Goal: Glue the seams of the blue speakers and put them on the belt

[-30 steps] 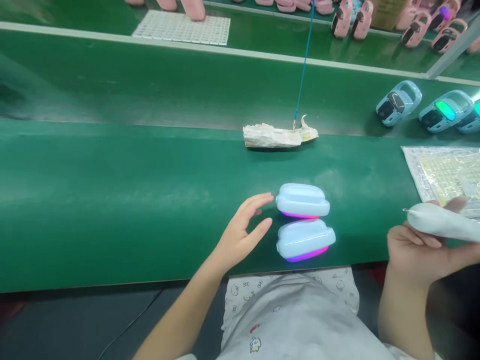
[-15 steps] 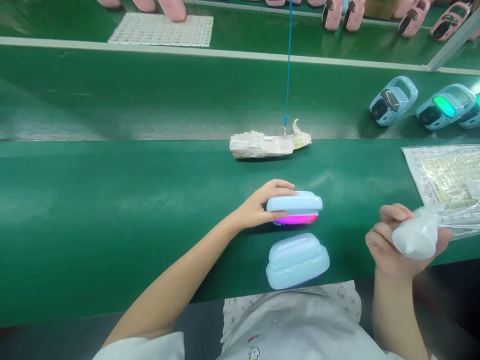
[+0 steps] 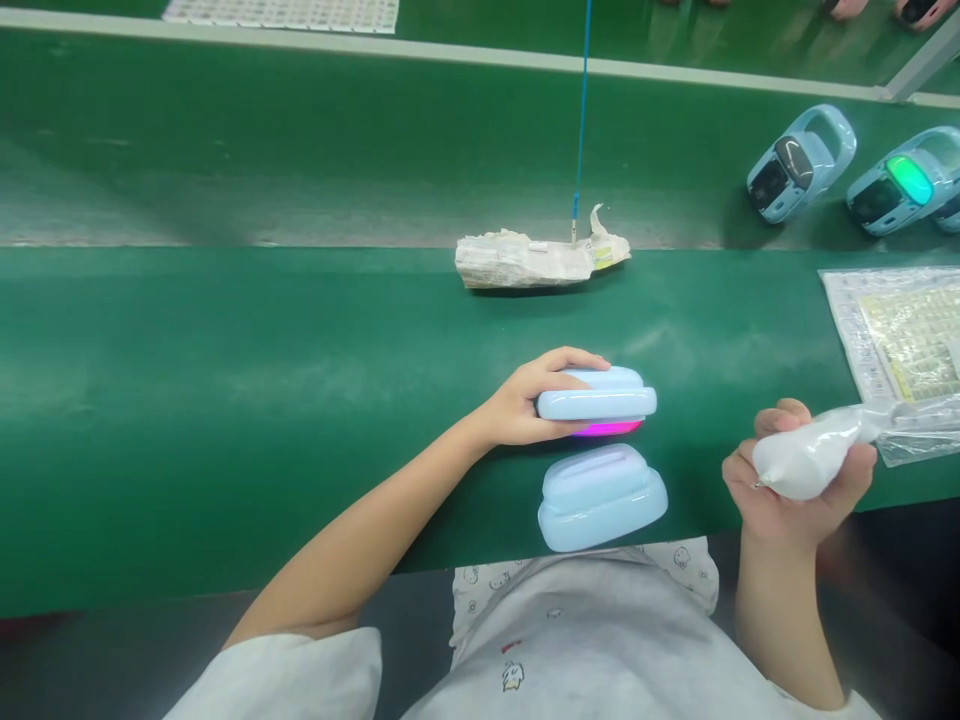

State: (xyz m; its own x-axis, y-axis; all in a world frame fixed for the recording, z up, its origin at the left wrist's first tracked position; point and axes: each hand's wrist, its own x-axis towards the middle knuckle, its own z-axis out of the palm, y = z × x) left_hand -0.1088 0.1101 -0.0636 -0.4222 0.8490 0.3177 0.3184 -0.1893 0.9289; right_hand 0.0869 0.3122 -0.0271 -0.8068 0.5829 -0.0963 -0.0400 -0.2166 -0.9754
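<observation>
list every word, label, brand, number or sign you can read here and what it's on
None can be read.
Blue case in the left hand: no text seen.
White pouch in the right hand: no text seen.
Crumpled paper: faint print, too small.
Top-left sheet: rows of marks, too small.
Bagged sheet: marks too blurred.

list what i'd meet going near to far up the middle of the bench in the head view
The light-blue case lying free → the light-blue case with the pink glow, gripped by the left hand → the crumpled paper bundle
</observation>
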